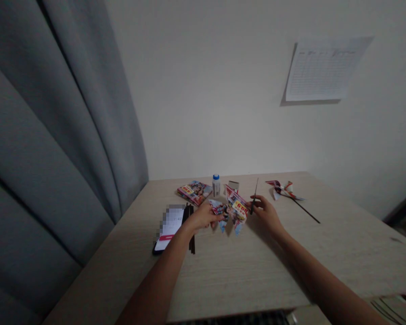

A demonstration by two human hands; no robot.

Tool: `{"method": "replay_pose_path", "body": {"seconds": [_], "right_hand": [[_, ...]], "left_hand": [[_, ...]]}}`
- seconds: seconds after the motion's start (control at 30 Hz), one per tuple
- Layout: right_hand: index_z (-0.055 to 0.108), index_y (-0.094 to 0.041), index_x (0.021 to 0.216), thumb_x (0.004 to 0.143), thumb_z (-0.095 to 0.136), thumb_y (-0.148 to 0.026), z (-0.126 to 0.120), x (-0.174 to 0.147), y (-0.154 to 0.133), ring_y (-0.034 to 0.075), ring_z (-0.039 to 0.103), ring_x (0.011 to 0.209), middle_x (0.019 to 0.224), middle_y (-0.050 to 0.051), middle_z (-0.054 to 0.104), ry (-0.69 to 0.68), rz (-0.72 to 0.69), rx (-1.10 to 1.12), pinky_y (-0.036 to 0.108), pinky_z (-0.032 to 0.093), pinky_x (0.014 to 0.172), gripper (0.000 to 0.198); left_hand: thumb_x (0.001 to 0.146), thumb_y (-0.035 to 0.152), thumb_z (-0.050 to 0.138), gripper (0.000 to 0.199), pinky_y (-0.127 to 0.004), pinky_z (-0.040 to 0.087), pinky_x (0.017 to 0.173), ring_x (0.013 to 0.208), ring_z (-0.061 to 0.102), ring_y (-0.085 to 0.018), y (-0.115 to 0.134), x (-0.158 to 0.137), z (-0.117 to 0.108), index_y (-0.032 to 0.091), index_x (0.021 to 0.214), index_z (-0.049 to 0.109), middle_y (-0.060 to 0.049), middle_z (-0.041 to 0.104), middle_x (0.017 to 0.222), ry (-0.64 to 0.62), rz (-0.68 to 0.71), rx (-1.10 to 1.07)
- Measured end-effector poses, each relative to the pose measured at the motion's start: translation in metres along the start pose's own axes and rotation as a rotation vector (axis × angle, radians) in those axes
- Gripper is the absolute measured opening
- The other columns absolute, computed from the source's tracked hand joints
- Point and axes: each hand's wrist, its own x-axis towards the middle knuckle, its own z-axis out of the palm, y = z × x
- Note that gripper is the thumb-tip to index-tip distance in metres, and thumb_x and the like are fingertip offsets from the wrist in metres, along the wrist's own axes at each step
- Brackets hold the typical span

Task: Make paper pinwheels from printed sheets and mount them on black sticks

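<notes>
A person's left hand pinches a cut piece of printed paper just above the middle of a pale surface, while the right hand closes around a slim pointed tool at the paper's right edge; whether the right fingers also touch the paper cannot be told. The tool's lower part is mostly lost in the grip, the paper's left end is partly covered by fingers, and a small box behind it shows only in part. Pixelation masks part of the screen of a phone, and the forearm hides some of the dark sticks beside it, too bunched to count. Also on view are one blue-capped bottle, one pile of printed leaflets, its number of layers unclear, one pinwheel on a single stick at right, and one sheet on the wall, its writing illegible. The held paper sends one corner up toward the wall and two tips down toward the near edge, its long axis hard to judge; the tool stands nearly upright, leaning slightly right, point uppermost.
</notes>
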Motion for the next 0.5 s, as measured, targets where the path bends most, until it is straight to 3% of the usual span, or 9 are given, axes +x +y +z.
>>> {"method": "replay_pose_path", "body": {"seconds": [0.13, 0.27, 0.5], "right_hand": [[0.059, -0.018, 0.113, 0.073, 0.066, -0.036, 0.002, 0.001, 0.006, 0.023, 0.071, 0.077, 0.085, 0.007, 0.074, -0.023, 0.016, 0.059, 0.036, 0.053, 0.070, 0.044], [0.059, -0.017, 0.108, 0.068, 0.066, -0.030, 0.005, 0.002, 0.008, 0.021, 0.067, 0.066, 0.073, 0.003, 0.071, -0.050, 0.028, 0.104, 0.032, 0.051, 0.062, 0.043], [0.060, -0.017, 0.104, 0.065, 0.064, -0.031, 0.005, -0.002, -0.003, 0.018, 0.062, 0.062, 0.070, 0.002, 0.068, -0.065, 0.015, 0.094, 0.029, 0.047, 0.057, 0.041]], "left_hand": [[0.065, 0.027, 0.080, 0.019, -0.018, 0.023, 0.037, 0.039, 0.047, -0.008, -0.001, -0.001, -0.001, 0.015, 0.075, 0.071, -0.001, 0.063, 0.055, -0.004, -0.033, -0.009], [0.061, 0.031, 0.083, 0.023, -0.018, 0.023, 0.038, 0.038, 0.047, -0.009, -0.001, -0.001, -0.003, 0.016, 0.066, 0.067, 0.002, 0.059, 0.049, 0.032, -0.052, -0.013], [0.061, 0.036, 0.081, 0.026, -0.017, 0.022, 0.039, 0.038, 0.047, -0.008, -0.001, 0.005, -0.010, 0.014, 0.065, 0.067, 0.003, 0.056, 0.047, 0.196, -0.046, -0.054]]}}
